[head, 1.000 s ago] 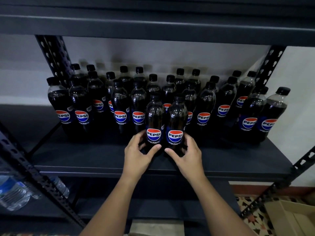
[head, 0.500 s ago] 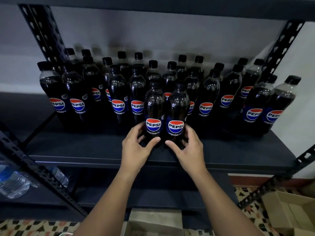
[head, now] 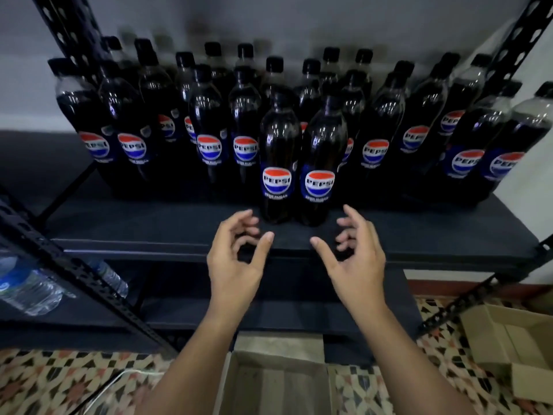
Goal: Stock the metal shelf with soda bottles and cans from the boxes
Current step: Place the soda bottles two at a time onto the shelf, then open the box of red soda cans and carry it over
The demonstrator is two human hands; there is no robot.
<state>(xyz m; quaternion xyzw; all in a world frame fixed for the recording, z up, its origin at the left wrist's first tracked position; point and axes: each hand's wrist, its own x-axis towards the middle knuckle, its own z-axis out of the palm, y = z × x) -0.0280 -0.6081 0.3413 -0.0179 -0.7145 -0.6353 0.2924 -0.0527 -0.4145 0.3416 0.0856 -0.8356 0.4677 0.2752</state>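
Two bottles (head: 299, 163) before rows (head: 209, 115) on shelf (head: 149, 226), box (head: 275, 384) seemingly below

Glossy dark plastic soda bottles (head: 279, 163) with shiny printed labels stand on a matt dark metal shelf (head: 149, 226) with perforated matt uprights, above dull brown cardboard boxes (head: 508, 339) and clear, glossy plastic water bottles (head: 33, 289).

— What do you have on the head view?

— Two Pepsi bottles (head: 279, 158) (head: 321, 163) upright, touching, at the shelf (head: 149, 223) front. More bottles (head: 209, 121) stand behind, toward twelve o'clock.

— And the hands?

— I see my left hand (head: 236, 262) and right hand (head: 356, 259) near them at six o'clock, fingers loosely curled, holding nothing. An open cardboard box (head: 275, 381) lies below; another box (head: 508, 351) sits at four o'clock.
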